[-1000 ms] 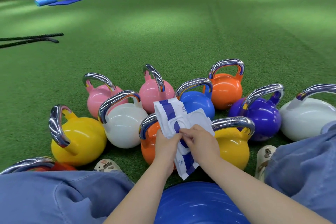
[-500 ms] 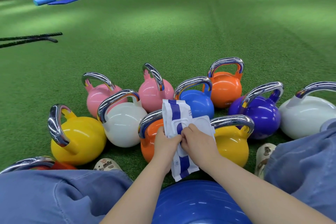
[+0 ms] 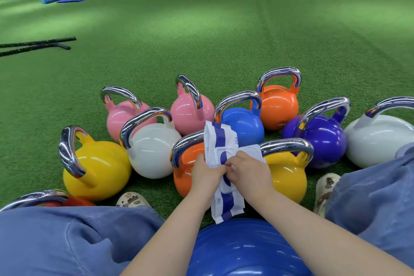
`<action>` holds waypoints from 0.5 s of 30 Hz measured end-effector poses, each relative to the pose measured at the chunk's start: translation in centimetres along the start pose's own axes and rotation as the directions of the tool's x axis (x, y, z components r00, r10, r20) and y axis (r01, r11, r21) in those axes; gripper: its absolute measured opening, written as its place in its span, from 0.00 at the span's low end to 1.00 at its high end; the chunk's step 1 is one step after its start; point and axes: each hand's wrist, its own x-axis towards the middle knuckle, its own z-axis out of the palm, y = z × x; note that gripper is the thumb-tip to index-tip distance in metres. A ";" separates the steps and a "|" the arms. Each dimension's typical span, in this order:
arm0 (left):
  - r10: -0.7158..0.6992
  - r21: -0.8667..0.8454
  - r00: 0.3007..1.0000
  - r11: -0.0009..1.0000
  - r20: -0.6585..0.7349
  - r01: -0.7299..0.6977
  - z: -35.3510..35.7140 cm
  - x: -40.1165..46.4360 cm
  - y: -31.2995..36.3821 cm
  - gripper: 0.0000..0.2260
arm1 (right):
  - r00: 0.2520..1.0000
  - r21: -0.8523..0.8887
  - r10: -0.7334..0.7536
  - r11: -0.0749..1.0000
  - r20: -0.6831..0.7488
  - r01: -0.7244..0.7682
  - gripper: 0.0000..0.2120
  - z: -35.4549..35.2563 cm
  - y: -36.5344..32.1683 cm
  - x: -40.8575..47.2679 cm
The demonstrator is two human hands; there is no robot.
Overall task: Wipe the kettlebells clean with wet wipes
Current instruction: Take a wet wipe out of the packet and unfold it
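Wipes pack [image 3: 220,141] slightly nearer, "80" perhaps.

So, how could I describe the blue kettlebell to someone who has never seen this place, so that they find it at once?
Start from the cluster of coloured kettlebells on the green turf in front of the seated person. In the back row, look just behind the wet wipes pack that both hands hold. The blue kettlebell stands there, between a pink one and an orange one; it is the only light blue one.
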 end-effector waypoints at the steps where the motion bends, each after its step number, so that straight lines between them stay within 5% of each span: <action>1: 0.000 0.003 1.000 1.000 -0.006 0.000 -0.1 0.2 -0.1 0.19 | 1.000 0.034 -0.011 0.999 -0.010 0.012 0.07 -0.1 -0.2 0.0; 4: 0.000 -0.005 1.000 1.000 -0.020 0.000 -0.3 0.6 -0.1 0.20 | 0.997 0.097 -0.032 0.995 -0.074 0.039 0.02 -0.5 -0.4 -0.2; 7: -0.004 0.013 0.999 1.000 -0.047 0.004 -0.5 0.6 -0.3 0.26 | 0.997 0.154 0.027 0.987 0.067 -0.037 0.06 -0.5 -0.4 0.0; 10: 0.038 0.075 0.996 0.997 -0.077 -0.032 -0.8 0.5 -0.3 0.19 | 0.983 0.285 0.045 0.954 0.180 -0.096 0.06 -0.8 -0.4 0.3; 15: 0.133 0.113 0.984 0.986 -0.118 -0.120 -1.2 1.1 -0.4 0.18 | 0.920 0.669 0.097 0.659 0.380 -0.346 0.11 -1.3 0.1 0.9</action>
